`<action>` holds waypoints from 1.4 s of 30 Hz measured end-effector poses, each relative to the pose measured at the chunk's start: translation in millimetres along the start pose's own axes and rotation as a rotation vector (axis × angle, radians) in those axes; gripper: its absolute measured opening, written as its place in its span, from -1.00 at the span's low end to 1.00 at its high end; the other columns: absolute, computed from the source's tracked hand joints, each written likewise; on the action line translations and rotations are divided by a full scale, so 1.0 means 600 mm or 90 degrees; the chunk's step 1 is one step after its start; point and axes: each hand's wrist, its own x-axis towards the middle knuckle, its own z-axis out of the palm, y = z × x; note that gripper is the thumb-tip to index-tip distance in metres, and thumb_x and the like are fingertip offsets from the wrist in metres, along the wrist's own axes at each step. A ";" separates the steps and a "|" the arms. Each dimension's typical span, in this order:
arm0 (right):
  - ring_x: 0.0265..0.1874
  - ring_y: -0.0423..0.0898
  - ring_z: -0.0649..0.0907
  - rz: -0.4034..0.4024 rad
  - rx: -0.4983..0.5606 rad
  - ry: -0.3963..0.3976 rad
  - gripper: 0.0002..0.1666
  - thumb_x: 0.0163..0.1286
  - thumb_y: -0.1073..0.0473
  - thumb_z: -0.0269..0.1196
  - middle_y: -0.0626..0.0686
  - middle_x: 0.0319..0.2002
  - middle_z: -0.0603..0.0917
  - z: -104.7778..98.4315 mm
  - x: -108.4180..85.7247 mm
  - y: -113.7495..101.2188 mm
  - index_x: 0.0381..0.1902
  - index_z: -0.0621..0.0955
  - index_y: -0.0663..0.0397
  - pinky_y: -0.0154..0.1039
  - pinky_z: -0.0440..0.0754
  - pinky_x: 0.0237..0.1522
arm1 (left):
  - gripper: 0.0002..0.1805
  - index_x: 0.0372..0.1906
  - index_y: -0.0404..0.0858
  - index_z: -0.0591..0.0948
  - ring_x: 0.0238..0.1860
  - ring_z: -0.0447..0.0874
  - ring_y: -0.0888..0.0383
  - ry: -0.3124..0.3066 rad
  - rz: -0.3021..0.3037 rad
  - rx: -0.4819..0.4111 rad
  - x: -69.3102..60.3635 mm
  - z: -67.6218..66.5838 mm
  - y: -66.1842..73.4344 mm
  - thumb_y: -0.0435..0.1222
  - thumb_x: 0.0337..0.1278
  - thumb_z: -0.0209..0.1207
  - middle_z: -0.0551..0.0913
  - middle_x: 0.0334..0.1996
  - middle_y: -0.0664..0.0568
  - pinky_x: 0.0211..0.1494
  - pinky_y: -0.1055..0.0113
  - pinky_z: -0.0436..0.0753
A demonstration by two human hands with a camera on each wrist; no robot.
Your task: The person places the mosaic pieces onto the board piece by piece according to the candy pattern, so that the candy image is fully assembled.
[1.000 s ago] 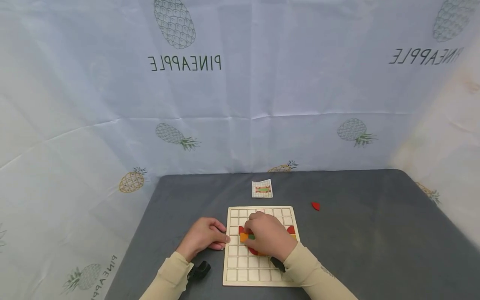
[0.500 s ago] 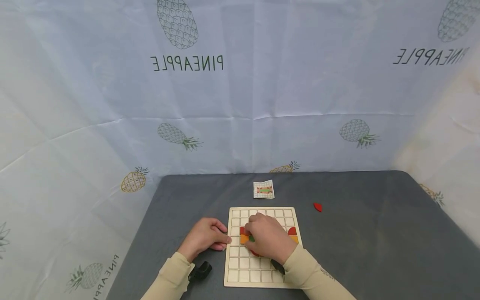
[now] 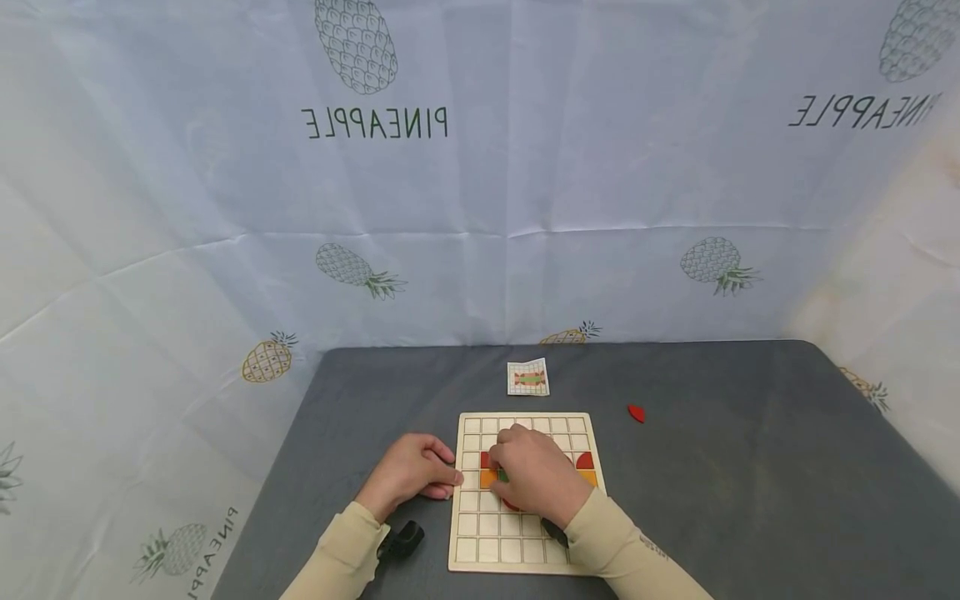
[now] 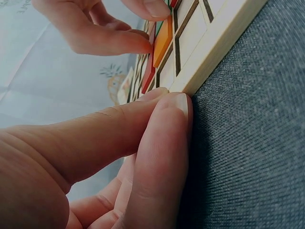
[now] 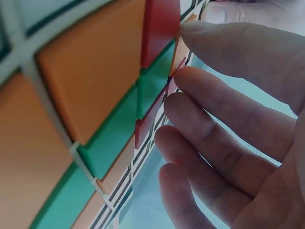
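A pale wooden grid board (image 3: pixel 487 550) lies flat on the table with red, orange and green tiles in its middle rows. My left hand (image 3: pixel 408 469) pinches the board's left edge between thumb and index finger, clearly seen in the left wrist view. Over the tiles is my right hand (image 3: pixel 536 475), its thumb and index fingertip on opposite sides of the leftmost orange tile (image 4: pixel 163 43). A green tile (image 5: pixel 157 78) lies right beside that orange one, and a larger orange tile (image 5: pixel 95 67) is nearer the right wrist camera. In the head view my right hand covers most of the tiles.
Behind the board lies a small printed pattern card (image 3: pixel 528 378). One loose red tile (image 3: pixel 636 413) sits on the dark grey table (image 3: pixel 712 467), right of the card. A pineapple-print cloth (image 3: pixel 480 167) hangs around the table's back and sides.
The view shifts slightly with the head. Both hands stay in nearly the same place on the board, and no tile visibly moves.
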 end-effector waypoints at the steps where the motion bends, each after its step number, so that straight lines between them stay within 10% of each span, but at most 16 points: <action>1: -0.37 -0.20 0.56 -0.001 -0.001 0.000 -0.86 0.21 0.08 0.62 -0.17 -0.41 0.64 0.000 0.000 -0.001 -0.34 0.82 -0.11 -0.30 0.65 -0.35 | -0.61 -0.08 -0.41 0.66 -0.48 0.83 0.19 0.000 0.001 0.001 0.000 0.000 0.000 -0.39 0.05 0.60 0.81 -0.37 -0.12 -0.33 0.27 0.88; 15: -0.43 -0.26 0.46 0.045 0.038 0.042 -0.81 0.28 0.05 0.59 -0.22 -0.49 0.55 -0.012 -0.010 0.030 -0.48 0.77 -0.17 -0.39 0.49 -0.46 | -0.59 -0.08 -0.41 0.66 -0.49 0.81 0.20 0.001 0.004 0.006 0.001 -0.005 -0.005 -0.38 0.04 0.61 0.79 -0.38 -0.12 -0.33 0.28 0.88; 31: -0.36 -0.11 0.64 0.287 -0.007 0.057 -0.78 0.29 0.05 0.60 -0.03 -0.36 0.71 -0.089 -0.128 0.233 -0.30 0.81 0.04 -0.01 0.78 -0.28 | -0.57 -0.08 -0.43 0.66 -0.49 0.82 0.19 0.003 0.008 0.017 0.004 -0.002 -0.006 -0.38 0.00 0.63 0.77 -0.42 -0.11 -0.33 0.26 0.88; 42: -0.35 -0.02 0.71 0.336 0.012 0.010 -0.75 0.32 0.07 0.56 0.08 -0.30 0.76 -0.089 -0.155 0.303 -0.25 0.83 0.17 0.12 0.82 -0.24 | -0.56 -0.07 -0.40 0.66 -0.47 0.82 0.18 0.002 0.002 0.019 0.002 -0.002 -0.007 -0.36 0.01 0.63 0.78 -0.39 -0.12 -0.31 0.26 0.88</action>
